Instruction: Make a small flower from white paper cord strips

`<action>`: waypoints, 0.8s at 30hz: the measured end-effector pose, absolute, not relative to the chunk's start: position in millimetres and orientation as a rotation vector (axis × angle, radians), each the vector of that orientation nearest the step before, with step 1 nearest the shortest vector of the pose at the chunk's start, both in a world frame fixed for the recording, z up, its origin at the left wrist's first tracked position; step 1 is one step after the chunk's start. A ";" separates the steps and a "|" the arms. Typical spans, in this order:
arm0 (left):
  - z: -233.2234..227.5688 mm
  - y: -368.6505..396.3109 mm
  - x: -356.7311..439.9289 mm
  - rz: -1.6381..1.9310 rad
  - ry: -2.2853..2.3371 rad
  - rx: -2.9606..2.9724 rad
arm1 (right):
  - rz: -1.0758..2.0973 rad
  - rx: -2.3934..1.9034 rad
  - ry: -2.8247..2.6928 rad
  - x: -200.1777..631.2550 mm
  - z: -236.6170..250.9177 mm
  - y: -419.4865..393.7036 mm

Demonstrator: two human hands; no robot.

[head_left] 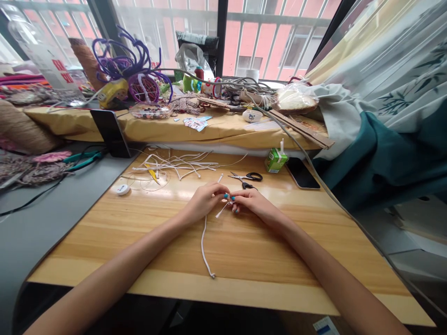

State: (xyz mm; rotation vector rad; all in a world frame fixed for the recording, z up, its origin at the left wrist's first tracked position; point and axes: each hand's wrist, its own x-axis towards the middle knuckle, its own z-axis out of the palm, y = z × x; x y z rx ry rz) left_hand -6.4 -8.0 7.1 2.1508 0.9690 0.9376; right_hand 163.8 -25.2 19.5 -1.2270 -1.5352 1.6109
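Just in front of the scissors (246,177), I pinch a white cord (204,237) between left hand (202,202) and right hand (251,201), both grips closed on it, seemingly mid-knot; tightening needs a steady pull.

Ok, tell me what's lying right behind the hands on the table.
Behind the left hand and right hand, which pinch a white cord, lie scissors and loose white cords. The right hand covers part of a black handle.

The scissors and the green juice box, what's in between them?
Nothing: in the head view, only bare wooden table lies between the scissors and the green juice box.
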 end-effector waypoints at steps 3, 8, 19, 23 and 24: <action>7.3 -8.6 -6.7 0.940 0.978 2.111 | 1.622 -1.209 -1.483 162.7 17.1 -24.9; 6.7 -7.7 -7.0 0.924 0.978 2.052 | 1.547 -1.211 -1.471 160.1 10.1 -24.4; 4.3 -3.5 -6.2 0.844 1.017 1.932 | 1.411 -1.233 -1.515 156.9 6.1 -26.8; 5.2 -4.2 -7.2 0.816 1.050 2.004 | 1.391 -1.200 -1.466 155.8 4.8 -26.5; 6.3 -5.1 -7.5 0.799 1.052 2.032 | 1.396 -1.187 -1.448 156.1 4.9 -26.2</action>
